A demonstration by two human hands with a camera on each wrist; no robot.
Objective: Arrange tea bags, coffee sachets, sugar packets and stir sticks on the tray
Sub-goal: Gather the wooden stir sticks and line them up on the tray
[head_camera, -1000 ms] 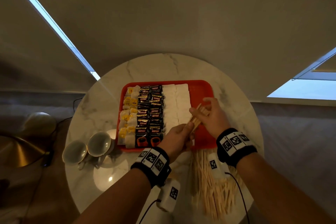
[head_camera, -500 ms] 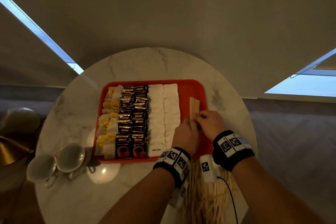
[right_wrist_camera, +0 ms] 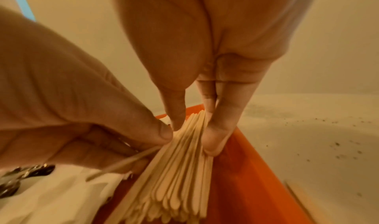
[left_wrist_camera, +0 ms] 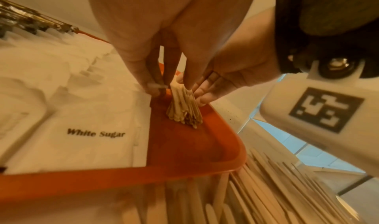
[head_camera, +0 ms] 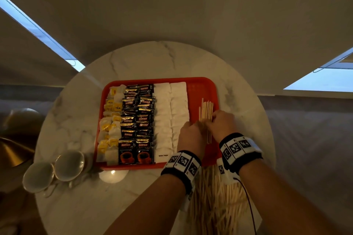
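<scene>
On the red tray (head_camera: 202, 86) lie rows of tea bags (head_camera: 110, 126), black coffee sachets (head_camera: 137, 120) and white sugar packets (head_camera: 171, 112). A bundle of wooden stir sticks (head_camera: 206, 109) lies lengthwise on the tray's bare right strip. My left hand (head_camera: 196, 126) and right hand (head_camera: 210, 122) meet at the bundle's near end. In the right wrist view, thumb and fingers of my right hand (right_wrist_camera: 192, 127) pinch the stir sticks (right_wrist_camera: 174, 170). My left hand (left_wrist_camera: 170, 88) pinches the same bundle (left_wrist_camera: 184, 110) from the sugar side.
A loose pile of stir sticks (head_camera: 217, 202) lies on the round marble table (head_camera: 152, 59) just in front of the tray, under my wrists. Two cups (head_camera: 55, 170) stand at the front left. A brass object (head_camera: 11, 150) sits left of the table.
The bundle was held slanted above the tray a second ago. It now lies flat and straight along the right strip, and both hands have closed in on its near end.
</scene>
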